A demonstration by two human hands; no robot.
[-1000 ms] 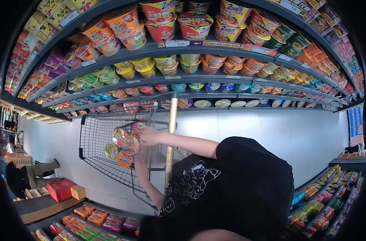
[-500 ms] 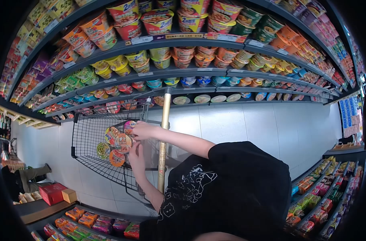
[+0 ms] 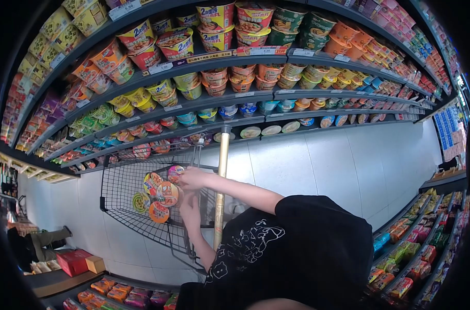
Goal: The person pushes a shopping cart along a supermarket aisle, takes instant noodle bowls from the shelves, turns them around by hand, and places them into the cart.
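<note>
Head view: the right hand (image 3: pixel 194 179) is at the pink cup (image 3: pixel 174 172), the left hand (image 3: pixel 190 213) just beside the peach cup (image 3: pixel 167 194); I can't tell whether either grips. Both sit in the cart (image 3: pixel 102 203), lids up, presumably against tipping.
</note>
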